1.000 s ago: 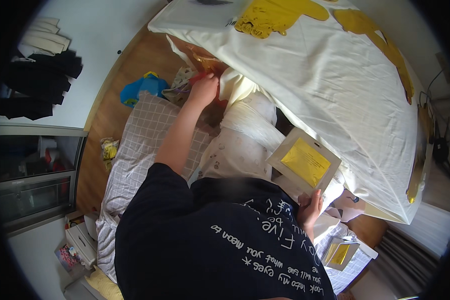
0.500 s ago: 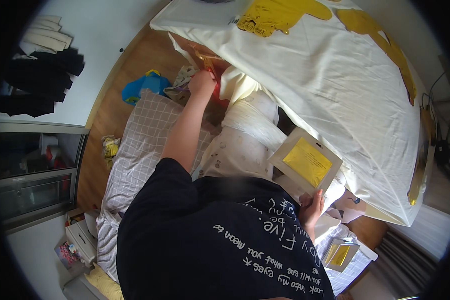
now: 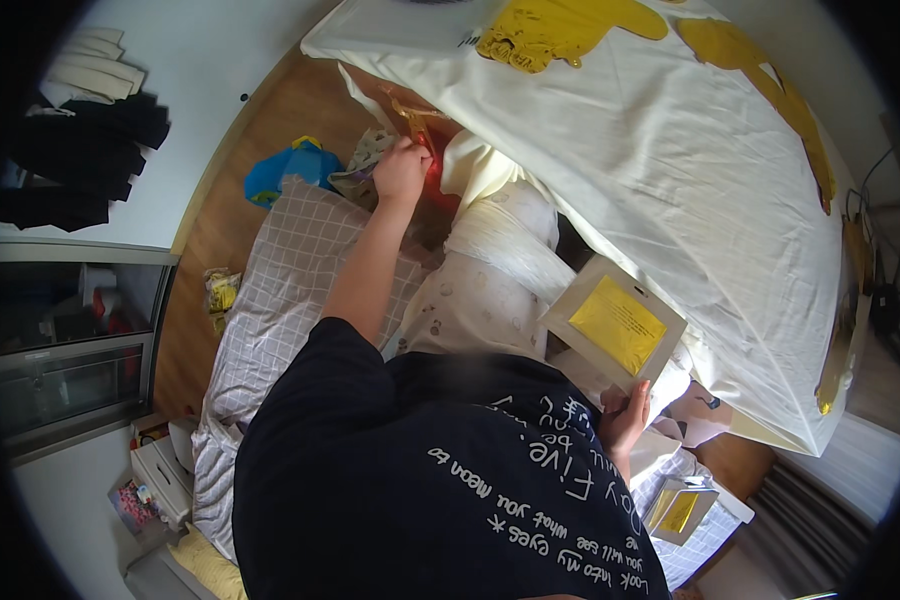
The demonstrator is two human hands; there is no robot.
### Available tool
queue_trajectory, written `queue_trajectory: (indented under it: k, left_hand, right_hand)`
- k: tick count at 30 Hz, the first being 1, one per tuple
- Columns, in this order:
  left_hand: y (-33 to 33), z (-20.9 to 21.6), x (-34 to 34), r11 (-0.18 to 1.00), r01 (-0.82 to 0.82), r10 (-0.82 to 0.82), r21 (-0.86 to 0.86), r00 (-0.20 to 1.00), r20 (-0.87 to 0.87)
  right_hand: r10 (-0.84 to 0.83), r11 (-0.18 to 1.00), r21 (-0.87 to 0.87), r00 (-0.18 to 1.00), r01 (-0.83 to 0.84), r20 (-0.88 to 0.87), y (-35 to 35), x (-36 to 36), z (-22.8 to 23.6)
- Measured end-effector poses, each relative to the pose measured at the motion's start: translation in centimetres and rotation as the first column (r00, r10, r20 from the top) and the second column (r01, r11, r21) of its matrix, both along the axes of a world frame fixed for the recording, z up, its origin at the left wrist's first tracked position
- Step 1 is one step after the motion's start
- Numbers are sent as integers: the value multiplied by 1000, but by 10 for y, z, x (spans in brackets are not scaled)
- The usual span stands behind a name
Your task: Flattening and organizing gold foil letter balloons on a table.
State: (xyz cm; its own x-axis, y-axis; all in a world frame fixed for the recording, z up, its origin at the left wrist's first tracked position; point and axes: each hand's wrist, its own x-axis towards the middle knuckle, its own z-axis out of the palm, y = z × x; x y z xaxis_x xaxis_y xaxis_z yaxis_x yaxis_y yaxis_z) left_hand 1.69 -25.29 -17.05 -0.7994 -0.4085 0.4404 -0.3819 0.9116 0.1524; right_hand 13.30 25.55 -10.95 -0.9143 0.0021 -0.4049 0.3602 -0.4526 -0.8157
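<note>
My left hand (image 3: 402,172) reaches forward beside the low hanging edge of the white cloth. Its fingers are closed next to a shiny gold-orange strip (image 3: 418,120) and a glossy red thing (image 3: 435,180); what they grip is hidden. Near my right side, my right hand (image 3: 624,418) has its fingers at the lower corner of a flat beige package (image 3: 591,285) with a hang hole. Folded gold foil (image 3: 618,325) fills its window. The package lies tilted over my lap, against the cloth's edge.
A white cloth (image 3: 660,180) covers the table, with flat gold foil shapes (image 3: 560,30) on it. A similar package (image 3: 682,510) lies at lower right. A checked sheet (image 3: 280,270) spreads to my left, near a blue bag (image 3: 290,172) on the wooden floor (image 3: 195,330).
My left hand has shifted slightly, its wrist turning and its fingers remaining closed. My right hand and the package are nearly still.
</note>
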Motion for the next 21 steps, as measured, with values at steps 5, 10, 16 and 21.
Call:
queue_trajectory:
  k: [5, 10, 16, 21]
  left_hand:
    - [-3, -4, 1, 997, -37, 27, 61, 989, 146]
    - [2, 3, -5, 965, -107, -7, 239, 901, 434]
    - [-3, 15, 6, 968, -27, -59, 251, 943, 328]
    - [0, 25, 27, 921, -7, -67, 389, 982, 176]
  right_hand:
    - [10, 1000, 13, 1000, -10, -4, 1, -1, 1]
    - [-35, 999, 28, 999, 34, 16, -4, -1, 7]
    - [-7, 999, 35, 1000, 7, -8, -2, 0, 5]
    - [-5, 999, 43, 1000, 5, -8, -5, -1, 4]
